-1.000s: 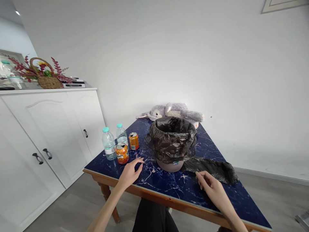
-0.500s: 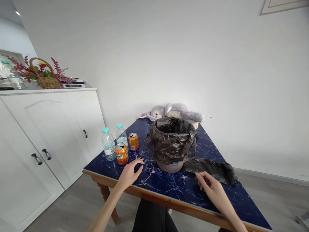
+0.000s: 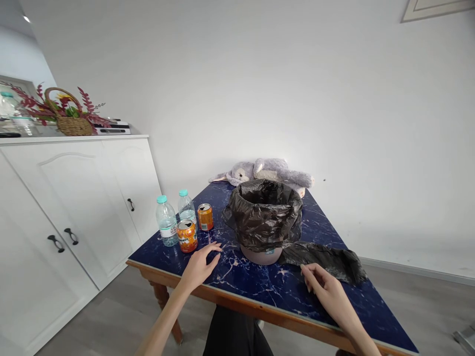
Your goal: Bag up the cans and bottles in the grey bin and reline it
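Observation:
My left hand [image 3: 200, 264] lies flat on the dark blue marbled table [image 3: 260, 287], fingers stretched out, holding nothing, just right of an orange drink can [image 3: 187, 236]. My right hand [image 3: 324, 289] rests on the table with fingers loosely curled and nothing in them, close to a loose black bin bag [image 3: 326, 259] lying flat. Between the hands stands a small bin [image 3: 261, 254] lined with a black bag [image 3: 265, 212].
A second orange can [image 3: 205, 216] and two water bottles [image 3: 166, 220] [image 3: 186, 206] stand at the table's left. A grey plush rabbit [image 3: 267, 173] lies at the far end by the wall. A white cabinet [image 3: 70, 198] with a flower basket [image 3: 70, 113] stands to the left.

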The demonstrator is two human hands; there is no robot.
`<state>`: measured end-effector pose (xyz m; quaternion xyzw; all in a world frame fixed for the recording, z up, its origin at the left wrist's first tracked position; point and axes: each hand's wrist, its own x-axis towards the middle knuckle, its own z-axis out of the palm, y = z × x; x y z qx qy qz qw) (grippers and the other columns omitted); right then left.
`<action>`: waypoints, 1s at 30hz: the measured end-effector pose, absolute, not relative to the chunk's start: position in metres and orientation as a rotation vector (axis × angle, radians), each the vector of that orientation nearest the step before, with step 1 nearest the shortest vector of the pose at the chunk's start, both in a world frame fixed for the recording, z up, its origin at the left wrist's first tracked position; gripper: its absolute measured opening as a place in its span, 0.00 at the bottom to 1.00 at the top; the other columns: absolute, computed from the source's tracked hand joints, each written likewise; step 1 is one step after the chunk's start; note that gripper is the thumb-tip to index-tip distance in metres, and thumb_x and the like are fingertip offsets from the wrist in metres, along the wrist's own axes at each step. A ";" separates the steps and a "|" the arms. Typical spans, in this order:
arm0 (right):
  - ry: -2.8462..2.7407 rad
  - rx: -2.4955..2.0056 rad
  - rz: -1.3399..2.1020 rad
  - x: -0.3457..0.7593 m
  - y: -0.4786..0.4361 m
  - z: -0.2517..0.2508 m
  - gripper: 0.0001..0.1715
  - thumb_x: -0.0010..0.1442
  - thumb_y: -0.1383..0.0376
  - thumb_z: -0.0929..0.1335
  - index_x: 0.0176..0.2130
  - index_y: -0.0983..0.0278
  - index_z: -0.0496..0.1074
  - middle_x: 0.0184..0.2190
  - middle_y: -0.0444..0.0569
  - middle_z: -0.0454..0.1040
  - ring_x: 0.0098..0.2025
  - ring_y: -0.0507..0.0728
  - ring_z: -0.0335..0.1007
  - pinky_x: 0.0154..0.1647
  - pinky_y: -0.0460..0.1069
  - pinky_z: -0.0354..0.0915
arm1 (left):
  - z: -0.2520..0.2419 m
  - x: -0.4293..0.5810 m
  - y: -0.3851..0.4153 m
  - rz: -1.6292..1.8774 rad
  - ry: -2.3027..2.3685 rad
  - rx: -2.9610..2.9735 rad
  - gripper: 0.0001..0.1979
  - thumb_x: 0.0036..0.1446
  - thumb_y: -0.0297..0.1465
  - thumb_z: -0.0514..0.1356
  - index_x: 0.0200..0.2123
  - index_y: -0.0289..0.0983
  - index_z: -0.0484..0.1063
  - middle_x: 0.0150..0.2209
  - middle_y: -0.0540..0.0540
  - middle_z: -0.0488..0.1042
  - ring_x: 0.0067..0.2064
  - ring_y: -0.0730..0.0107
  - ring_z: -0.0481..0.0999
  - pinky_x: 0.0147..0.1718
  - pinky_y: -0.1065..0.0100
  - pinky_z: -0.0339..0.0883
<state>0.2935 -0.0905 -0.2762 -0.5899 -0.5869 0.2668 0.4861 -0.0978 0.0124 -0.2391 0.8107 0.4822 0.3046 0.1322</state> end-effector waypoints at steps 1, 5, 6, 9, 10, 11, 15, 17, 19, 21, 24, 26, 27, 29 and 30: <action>-1.426 -1.436 0.648 0.294 -0.091 -0.276 0.29 0.68 0.38 0.65 0.32 0.58 0.73 0.23 0.44 0.69 0.28 0.58 0.67 0.31 0.49 0.62 | -0.239 -0.098 0.012 0.878 1.403 2.349 0.12 0.70 0.41 0.55 0.50 0.49 0.77 0.62 0.51 0.78 0.67 0.55 0.73 0.65 0.55 0.68; -1.430 -1.451 0.665 0.294 -0.091 -0.277 0.29 0.68 0.38 0.64 0.34 0.58 0.72 0.24 0.44 0.69 0.29 0.58 0.67 0.32 0.50 0.62 | -0.237 -0.097 0.011 0.882 1.404 2.341 0.12 0.71 0.42 0.55 0.50 0.49 0.77 0.62 0.50 0.79 0.67 0.55 0.73 0.65 0.55 0.68; -1.432 -1.450 0.671 0.294 -0.090 -0.278 0.29 0.68 0.38 0.64 0.34 0.58 0.72 0.24 0.44 0.69 0.29 0.58 0.67 0.32 0.50 0.62 | -0.237 -0.097 0.011 0.883 1.404 2.341 0.13 0.71 0.42 0.55 0.50 0.49 0.77 0.62 0.50 0.79 0.67 0.55 0.73 0.65 0.55 0.68; -1.431 -1.443 0.680 0.295 -0.090 -0.279 0.29 0.68 0.38 0.64 0.34 0.58 0.72 0.24 0.43 0.69 0.29 0.57 0.67 0.33 0.49 0.62 | -0.238 -0.097 0.012 0.881 1.406 2.343 0.13 0.71 0.42 0.55 0.50 0.49 0.77 0.62 0.51 0.79 0.67 0.55 0.74 0.65 0.55 0.68; -1.430 -1.442 0.682 0.295 -0.090 -0.279 0.30 0.68 0.38 0.64 0.34 0.58 0.72 0.24 0.43 0.69 0.29 0.57 0.67 0.33 0.49 0.62 | -0.238 -0.097 0.012 0.881 1.407 2.344 0.13 0.71 0.42 0.55 0.50 0.49 0.77 0.62 0.51 0.79 0.67 0.55 0.74 0.65 0.55 0.68; -1.430 -1.442 0.682 0.295 -0.090 -0.279 0.30 0.68 0.38 0.64 0.34 0.59 0.72 0.24 0.43 0.69 0.29 0.57 0.67 0.33 0.49 0.62 | -0.239 -0.098 0.012 0.882 1.407 2.343 0.13 0.71 0.42 0.55 0.49 0.49 0.77 0.61 0.51 0.79 0.66 0.55 0.74 0.65 0.55 0.69; -1.433 -1.444 0.689 0.295 -0.089 -0.280 0.30 0.68 0.37 0.64 0.33 0.59 0.72 0.24 0.43 0.68 0.29 0.57 0.66 0.33 0.49 0.61 | -0.241 -0.099 0.013 0.880 1.398 2.332 0.14 0.71 0.43 0.55 0.50 0.47 0.78 0.62 0.49 0.78 0.67 0.53 0.73 0.66 0.53 0.67; -1.435 -1.441 0.695 0.296 -0.089 -0.280 0.30 0.68 0.38 0.64 0.33 0.59 0.72 0.25 0.43 0.68 0.29 0.56 0.65 0.32 0.49 0.61 | -0.242 -0.099 0.013 0.878 1.390 2.323 0.15 0.71 0.44 0.55 0.51 0.47 0.78 0.62 0.48 0.78 0.68 0.53 0.72 0.66 0.54 0.66; -1.433 -1.437 0.696 0.296 -0.089 -0.281 0.30 0.68 0.38 0.65 0.34 0.59 0.72 0.25 0.43 0.68 0.29 0.56 0.65 0.32 0.48 0.61 | -0.242 -0.099 0.013 0.884 1.381 2.316 0.15 0.71 0.44 0.55 0.51 0.46 0.78 0.62 0.47 0.78 0.68 0.52 0.72 0.66 0.54 0.66; -1.425 -1.436 0.689 0.296 -0.089 -0.281 0.30 0.68 0.38 0.65 0.34 0.59 0.73 0.25 0.43 0.69 0.29 0.56 0.65 0.32 0.48 0.61 | -0.242 -0.099 0.013 0.893 1.371 2.307 0.15 0.71 0.43 0.55 0.51 0.47 0.78 0.62 0.48 0.79 0.69 0.52 0.71 0.66 0.53 0.66; -1.419 -1.435 0.686 0.296 -0.089 -0.280 0.30 0.67 0.38 0.65 0.33 0.59 0.73 0.24 0.44 0.69 0.29 0.56 0.66 0.32 0.48 0.61 | -0.242 -0.099 0.014 0.893 1.363 2.291 0.15 0.71 0.43 0.55 0.51 0.47 0.78 0.62 0.48 0.79 0.69 0.51 0.71 0.66 0.53 0.65; -1.420 -1.433 0.692 0.296 -0.090 -0.280 0.30 0.67 0.37 0.65 0.33 0.59 0.72 0.24 0.44 0.69 0.29 0.57 0.66 0.32 0.48 0.62 | -0.243 -0.099 0.014 0.888 1.366 2.283 0.14 0.71 0.43 0.56 0.50 0.48 0.78 0.62 0.48 0.78 0.69 0.51 0.70 0.66 0.53 0.65; -1.421 -1.434 0.696 0.296 -0.090 -0.280 0.30 0.67 0.37 0.65 0.33 0.59 0.72 0.24 0.43 0.68 0.29 0.56 0.66 0.32 0.49 0.62 | -0.243 -0.099 0.014 0.887 1.368 2.279 0.14 0.71 0.43 0.55 0.50 0.48 0.78 0.62 0.48 0.78 0.70 0.51 0.70 0.67 0.53 0.64; -1.423 -1.439 0.702 0.296 -0.090 -0.280 0.30 0.67 0.38 0.65 0.33 0.59 0.72 0.25 0.43 0.68 0.29 0.56 0.65 0.33 0.49 0.61 | -0.244 -0.099 0.014 0.895 1.368 2.264 0.14 0.71 0.43 0.56 0.50 0.48 0.78 0.62 0.48 0.78 0.69 0.51 0.70 0.67 0.54 0.64; -1.425 -1.442 0.706 0.296 -0.090 -0.281 0.30 0.67 0.38 0.65 0.34 0.59 0.72 0.25 0.43 0.68 0.29 0.56 0.65 0.33 0.49 0.61 | -0.244 -0.099 0.013 0.904 1.364 2.255 0.14 0.71 0.43 0.56 0.50 0.48 0.78 0.62 0.48 0.78 0.69 0.51 0.70 0.67 0.54 0.64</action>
